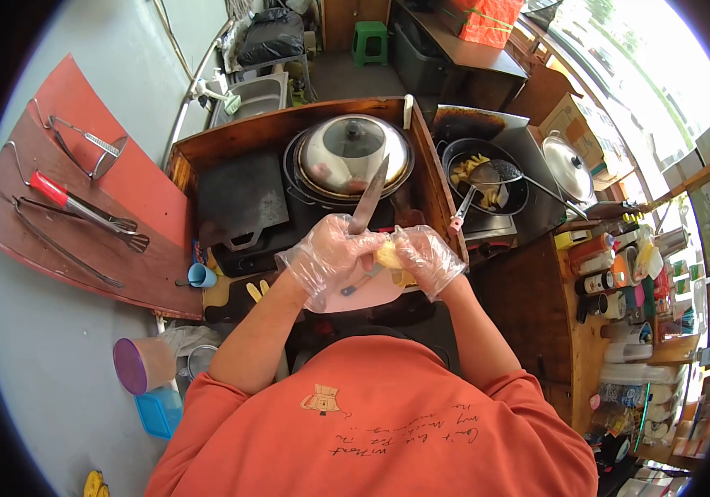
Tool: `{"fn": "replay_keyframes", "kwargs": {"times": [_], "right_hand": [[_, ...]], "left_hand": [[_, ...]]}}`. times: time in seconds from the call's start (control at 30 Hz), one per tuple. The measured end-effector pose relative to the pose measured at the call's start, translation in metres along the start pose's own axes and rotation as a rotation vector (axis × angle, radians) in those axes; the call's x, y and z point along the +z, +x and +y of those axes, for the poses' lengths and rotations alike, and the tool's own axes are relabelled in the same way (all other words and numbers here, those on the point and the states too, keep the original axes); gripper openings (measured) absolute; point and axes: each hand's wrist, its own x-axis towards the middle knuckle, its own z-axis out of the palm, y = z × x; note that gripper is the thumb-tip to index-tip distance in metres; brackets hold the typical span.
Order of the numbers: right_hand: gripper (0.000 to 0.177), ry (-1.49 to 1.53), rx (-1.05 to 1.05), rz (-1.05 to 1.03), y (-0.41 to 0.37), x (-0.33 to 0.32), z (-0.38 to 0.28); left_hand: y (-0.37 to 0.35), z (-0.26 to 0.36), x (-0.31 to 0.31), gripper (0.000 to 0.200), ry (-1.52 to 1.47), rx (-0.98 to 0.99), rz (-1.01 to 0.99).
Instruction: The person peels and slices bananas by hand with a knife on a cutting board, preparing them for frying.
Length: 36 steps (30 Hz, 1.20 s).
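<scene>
Both my hands wear clear plastic gloves and meet over a pink cutting board point(375, 291). My left hand point(332, 253) is closed around a kitchen knife point(370, 197), its broad blade pointing up and away from me. The fingertips of that hand touch a pale yellow banana point(387, 255), which looks peeled. My right hand point(427, 257) grips the banana from the other side, hiding part of it. On the board lies a printed or real blue-handled shape, partly hidden. Yellow banana-like pieces point(257, 290) sit left of the board.
Ahead is a large pan with a domed lid point(355, 153), beside a dark flat griddle point(241, 199). To the right, a wok point(516, 186) holds yellow pieces and a strainer point(485, 176). Tongs point(81, 203) hang left. Bottles and jars crowd the right shelf point(591, 348).
</scene>
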Motion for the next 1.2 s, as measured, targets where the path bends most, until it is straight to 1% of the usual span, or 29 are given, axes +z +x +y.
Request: {"fn": "replay_keyframes", "kwargs": {"times": [0.03, 0.07, 0.13, 0.2, 0.27, 0.3, 0.37, 0.4, 0.43, 0.47, 0.5, 0.53, 0.57, 0.6, 0.63, 0.67, 0.7, 0.73, 0.8, 0.83, 0.87, 0.93, 0.97, 1.0, 1.07, 1.1, 1.17, 1.2], "right_hand": [[0.055, -0.078, -0.078, -0.022, 0.001, -0.002, 0.000], [0.055, -0.077, -0.075, -0.020, 0.000, -0.004, 0.002], [0.055, -0.083, -0.053, -0.091, 0.000, -0.007, 0.006], [0.056, -0.061, -0.033, -0.086, 0.000, -0.008, 0.006], [0.058, -0.039, -0.016, -0.083, 0.000, -0.007, 0.008], [0.058, 0.010, 0.010, -0.068, 0.000, -0.005, 0.012], [0.059, 0.061, 0.036, -0.052, 0.000, 0.003, 0.021], [0.060, 0.298, 0.202, 0.044, -0.001, 0.013, 0.024], [0.062, 0.537, 0.368, 0.142, -0.002, 0.022, 0.030], [0.062, 0.541, 0.368, 0.145, -0.003, 0.028, 0.040], [0.063, 0.966, 0.366, 0.016, -0.004, 0.034, 0.051], [0.064, 1.387, 0.349, -0.122, -0.003, 0.036, 0.050], [0.067, 1.511, 0.334, -0.148, -0.003, 0.039, 0.049], [0.067, 1.515, 0.331, -0.142, -0.001, 0.043, 0.048], [0.069, 1.617, 0.408, -0.022, 0.003, 0.046, 0.044], [0.071, 1.715, 0.485, 0.101, 0.004, 0.048, 0.043], [0.068, 1.672, 0.444, 0.027, 0.005, 0.054, 0.059], [0.068, 1.676, 0.441, 0.030, 0.007, 0.054, 0.054], [0.066, 1.558, 0.535, 0.075, 0.010, 0.056, 0.042], [0.053, 1.525, 0.515, 0.055, 0.010, 0.055, 0.041], [0.053, 1.528, 0.511, 0.058, 0.011, 0.055, 0.040], [0.051, 1.284, 0.398, 0.033, 0.012, 0.057, 0.038], [0.047, 1.210, 0.442, 0.041, 0.011, 0.055, 0.037], [0.047, 1.211, 0.440, 0.042, 0.012, 0.056, 0.036], [0.045, 1.120, 0.530, 0.194, 0.018, 0.059, 0.029], [0.045, 1.121, 0.527, 0.198, 0.021, 0.060, 0.030], [0.044, 1.354, 0.593, 0.410, 0.027, 0.061, 0.038], [0.044, 1.354, 0.590, 0.413, 0.028, 0.061, 0.041]], "left_hand": [[0.000, 0.001, -0.002, 0.024, -0.010, -0.029, -0.043], [0.001, 0.001, -0.004, 0.022, -0.021, -0.058, -0.084], [0.003, 0.001, -0.006, 0.023, 0.030, -0.053, -0.090], [0.004, -0.002, -0.006, 0.024, 0.080, -0.049, -0.094], [0.006, -0.009, -0.003, 0.022, -0.037, -0.072, -0.104], [0.007, -0.012, -0.002, 0.022, -0.037, -0.074, -0.103], [0.010, -0.019, 0.000, 0.020, -0.035, 0.004, -0.054], [0.010, -0.023, 0.004, 0.020, -0.034, 0.002, -0.054], [0.010, -0.027, 0.010, 0.018, -0.164, -0.001, 0.000], [0.009, -0.029, 0.016, 0.017, -0.293, -0.004, 0.053], [0.008, -0.031, 0.022, 0.015, -0.315, -0.014, 0.089], [0.009, -0.036, 0.027, 0.015, -0.311, -0.016, 0.085], [0.010, -0.044, 0.033, 0.015, -0.296, 0.042, 0.167], [0.010, -0.049, 0.036, 0.015, -0.282, 0.100, 0.248], [0.007, -0.050, 0.035, 0.017, -0.132, 0.109, 0.284], [0.005, -0.052, 0.036, 0.017, -0.127, 0.107, 0.279], [0.003, -0.056, 0.037, 0.018, -0.042, 0.206, 0.321], [0.000, -0.057, 0.039, 0.019, 0.043, 0.306, 0.362], [-0.007, -0.054, 0.039, 0.019, 0.048, 0.278, 0.389], [-0.009, -0.054, 0.036, 0.019, 0.140, 0.334, 0.394], [-0.011, -0.054, 0.032, 0.018, 0.232, 0.391, 0.399], [-0.007, -0.067, 0.023, 0.018, 0.294, 0.397, 0.407], [-0.006, -0.074, 0.020, 0.017, 0.352, 0.402, 0.418], [-0.007, -0.080, 0.019, 0.017, 0.354, 0.403, 0.417], [-0.012, -0.078, 0.019, 0.018, 0.336, 0.387, 0.455], [-0.016, -0.077, 0.019, 0.018, 0.337, 0.390, 0.452], [-0.026, -0.075, 0.018, 0.019, 0.374, 0.385, 0.406], [-0.030, -0.081, 0.015, 0.019, 0.375, 0.388, 0.404]]}}
